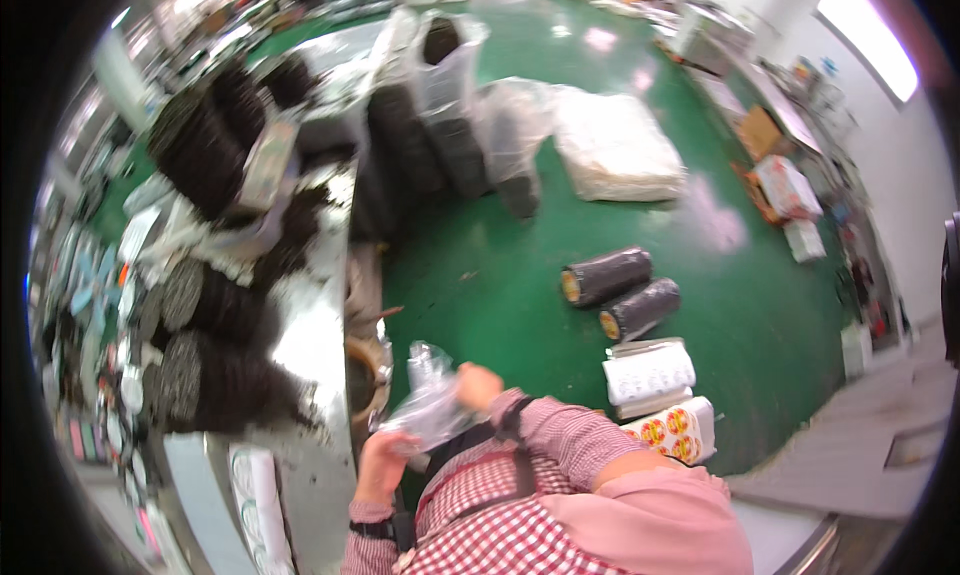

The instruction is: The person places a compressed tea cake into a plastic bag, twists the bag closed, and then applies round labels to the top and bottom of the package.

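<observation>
Two wrapped dark rolls (606, 277) lie side by side on the green floor (720, 320). Beyond them, a large white bundle (618, 147) lies flat beside tall plastic sacks (448, 115). Toward the right wall (898, 165), a brown box (760, 133) sits near a white-and-red package (787, 187).

The plastic bag (430, 415) is between the left hand (384, 457) and right hand (478, 387), just right of the worktop (325, 345), which carries dense bundles (200, 380). Farther right, on the floor (480, 285), two rolls (612, 275) lie side by side, two packs (650, 378) nearer the person, a large sack (618, 150) beyond
</observation>
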